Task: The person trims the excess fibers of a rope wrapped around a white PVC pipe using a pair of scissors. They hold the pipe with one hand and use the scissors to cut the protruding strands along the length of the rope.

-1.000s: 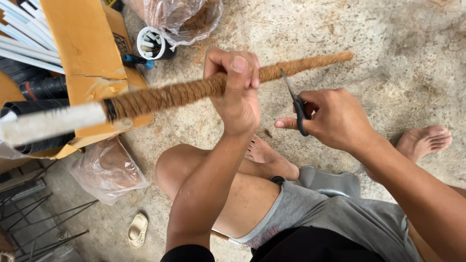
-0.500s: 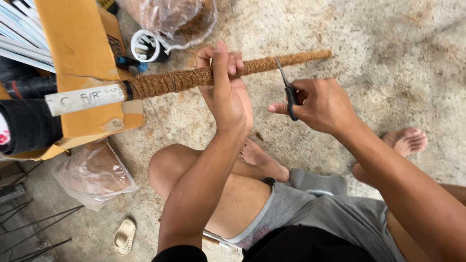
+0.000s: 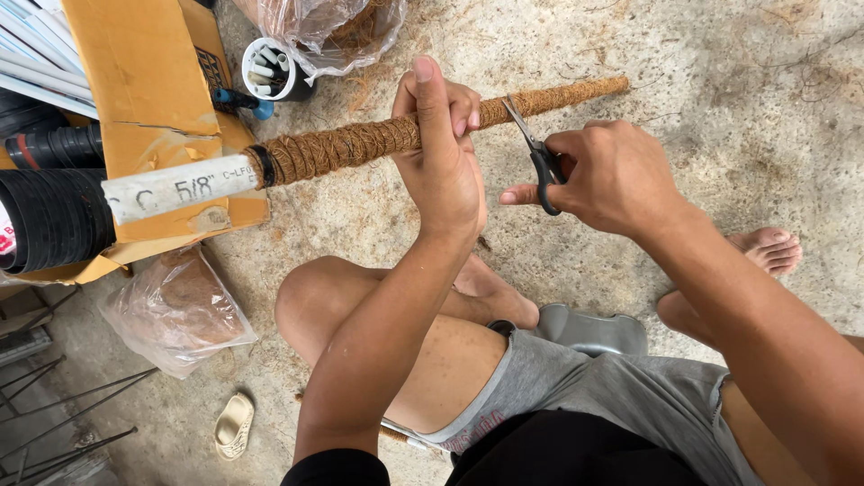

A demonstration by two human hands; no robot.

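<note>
One fibre-wrapped pole (image 3: pixel 360 144). One pair of scissors (image 3: pixel 537 157). Two hands: left hand (image 3: pixel 441 162), right hand (image 3: pixel 612 175). One cardboard box (image 3: pixel 153 99) at ten o'clock. Two plastic bags (image 3: pixel 175 310) (image 3: pixel 324 27). One cup of short tubes (image 3: pixel 270 67). One sandal (image 3: pixel 232 425) at seven o'clock.

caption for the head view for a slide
Left hand grips brown coir-wrapped white pipe; right hand holds black-handled scissors against it.

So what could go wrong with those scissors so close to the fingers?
1. The scissors have their blades right beside the left hand gripping the fibre-wrapped pole, so a slip might nick a fingertip.
2. The right hand works above bare feet; dropped scissors could land on them.
3. The pole's long white end hangs unsupported, so it might wobble mid-cut.
</note>
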